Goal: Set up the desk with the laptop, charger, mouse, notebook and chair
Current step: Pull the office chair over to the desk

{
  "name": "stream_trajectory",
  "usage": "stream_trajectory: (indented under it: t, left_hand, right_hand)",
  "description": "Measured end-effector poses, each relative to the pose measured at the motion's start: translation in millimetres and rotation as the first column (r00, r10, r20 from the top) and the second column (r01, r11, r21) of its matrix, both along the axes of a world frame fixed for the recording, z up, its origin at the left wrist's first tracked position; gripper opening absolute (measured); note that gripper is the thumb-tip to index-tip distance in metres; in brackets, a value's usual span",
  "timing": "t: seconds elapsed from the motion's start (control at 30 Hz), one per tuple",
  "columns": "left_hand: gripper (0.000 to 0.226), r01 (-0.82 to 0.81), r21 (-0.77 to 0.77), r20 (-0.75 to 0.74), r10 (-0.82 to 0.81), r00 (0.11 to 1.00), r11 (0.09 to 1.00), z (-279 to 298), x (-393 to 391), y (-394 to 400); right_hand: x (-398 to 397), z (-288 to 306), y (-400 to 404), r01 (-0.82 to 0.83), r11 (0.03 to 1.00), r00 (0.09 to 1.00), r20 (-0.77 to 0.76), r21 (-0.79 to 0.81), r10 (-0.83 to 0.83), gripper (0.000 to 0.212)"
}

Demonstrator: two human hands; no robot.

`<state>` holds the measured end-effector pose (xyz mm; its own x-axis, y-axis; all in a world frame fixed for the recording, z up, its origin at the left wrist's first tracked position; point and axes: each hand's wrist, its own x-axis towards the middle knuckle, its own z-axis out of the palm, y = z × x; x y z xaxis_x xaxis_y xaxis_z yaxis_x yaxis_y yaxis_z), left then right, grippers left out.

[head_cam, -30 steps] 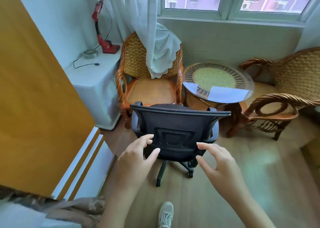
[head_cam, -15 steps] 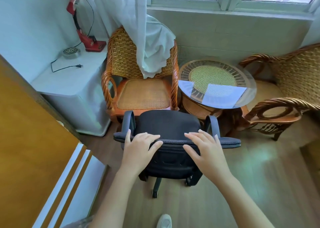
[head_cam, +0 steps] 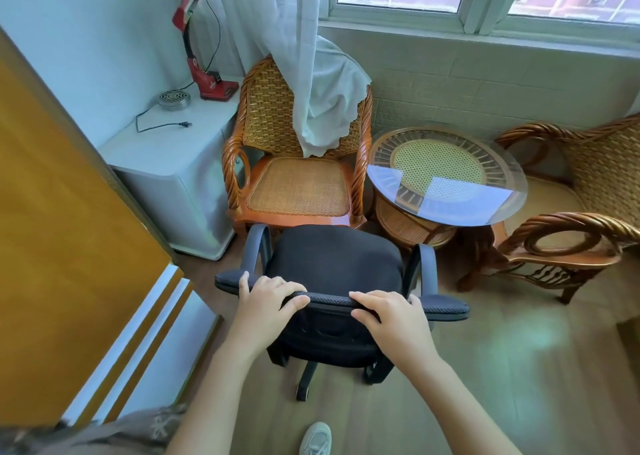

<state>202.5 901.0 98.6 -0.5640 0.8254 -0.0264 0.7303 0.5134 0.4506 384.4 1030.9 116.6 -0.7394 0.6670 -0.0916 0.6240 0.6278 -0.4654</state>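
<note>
A black office chair [head_cam: 332, 264] with grey armrests stands on the wooden floor, its back toward me. My left hand [head_cam: 266, 299] grips the top edge of the backrest on the left, fingers over the front and thumb curled beneath. My right hand [head_cam: 391, 311] grips the same edge on the right, thumb under it. The chair's wheeled base shows below the seat. Laptop, charger, mouse and notebook are not in view.
A wicker armchair [head_cam: 298, 177] stands right behind the office chair, a curtain draped on it. A round glass-topped rattan table [head_cam: 446, 177] and a second wicker chair [head_cam: 588, 212] are at right. A white cabinet [head_cam: 173, 170] with a red lamp [head_cam: 197, 49] is left, beside an orange panel [head_cam: 62, 233].
Both hands reached forward from open in the air, landed on the chair's backrest top and curled round it. The view has moved closer to the chair.
</note>
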Motion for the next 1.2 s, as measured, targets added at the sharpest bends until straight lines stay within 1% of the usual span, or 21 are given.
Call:
stream_trajectory:
  t: [0.33, 0.5, 0.63, 0.83, 0.97, 1.1, 1.2]
  left_hand:
    - [0.020, -0.126, 0.021, 0.050, 0.125, 0.991, 0.992, 0, 67, -75]
    - [0.020, -0.162, 0.032, 0.080, 0.159, 0.984, 0.986, 1, 104, -98]
    - [0.018, -0.200, 0.061, 0.088, 0.195, 0.977, 0.978, -1, 137, -119]
    - [0.017, -0.225, 0.084, 0.091, 0.218, 0.972, 0.971, -7, 184, -157]
    - [0.016, -0.232, 0.095, 0.091, 0.223, 0.971, 0.968, -9, 213, -186]
    - [0.018, -0.229, 0.108, 0.093, 0.220, 0.971, 0.967, -9, 243, -219]
    - [0.020, -0.224, 0.091, 0.088, 0.216, 0.972, 0.970, -9, 264, -246]
  right_hand:
    - [60, -7, -55, -0.152, 0.986, 0.988, -0.015, 0.068, 0.153, 0.033]
    - [93, -3, -69, -0.188, 0.980, 0.982, 0.003, 0.063, 0.188, 0.033]
    - [119, 1, -83, -0.200, 0.979, 0.980, 0.013, 0.029, 0.200, 0.032]
    - [162, -3, -116, -0.202, 0.979, 0.979, -0.023, 0.037, 0.203, 0.030]
    - [190, -3, -145, -0.190, 0.981, 0.981, -0.041, 0.048, 0.192, 0.031]
    - [219, -3, -178, -0.167, 0.986, 0.983, -0.069, 0.020, 0.168, 0.030]
    - [243, -2, -210, -0.157, 0.986, 0.982, -0.096, 0.050, 0.161, 0.029]
